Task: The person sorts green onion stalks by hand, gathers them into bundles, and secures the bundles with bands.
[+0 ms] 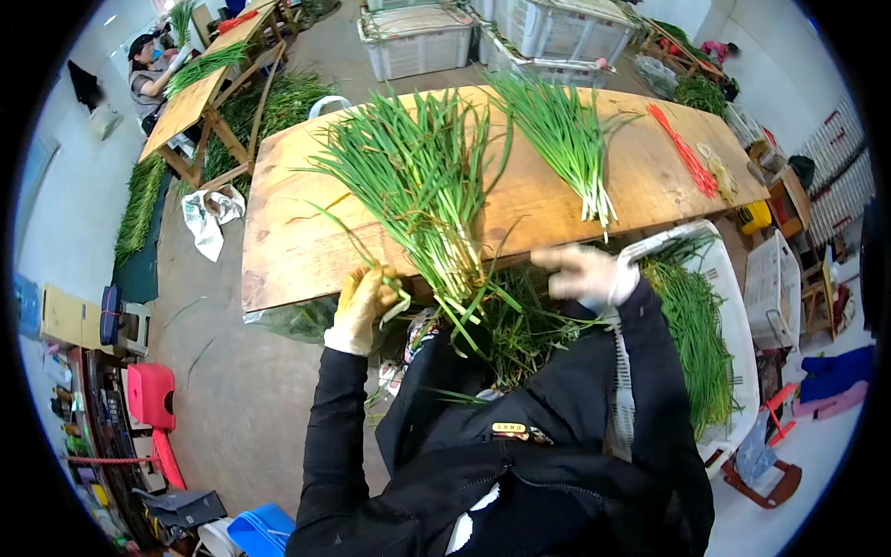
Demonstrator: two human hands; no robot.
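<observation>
My left hand point(373, 295), in a yellowish glove, is closed round a green stalk at the table's front edge. Over the edge to its right hangs a large loose pile of green stalks point(418, 186), roots toward me. My right hand point(580, 274), in a pale glove, is slightly blurred, with fingers apart and nothing in it, just past the front edge. Beyond it a smaller, neater bunch point(566, 139) lies on the wooden table point(297, 204), white ends toward me. Loose greens point(529, 334) are heaped on my lap.
Red ties point(682, 153) lie on the table's right side. A white crate point(738, 316) of greens stands at my right. Lidded crates point(418, 42) are behind the table. A person point(148, 79) sits at another table at the far left. A red stool point(151, 395) stands at left.
</observation>
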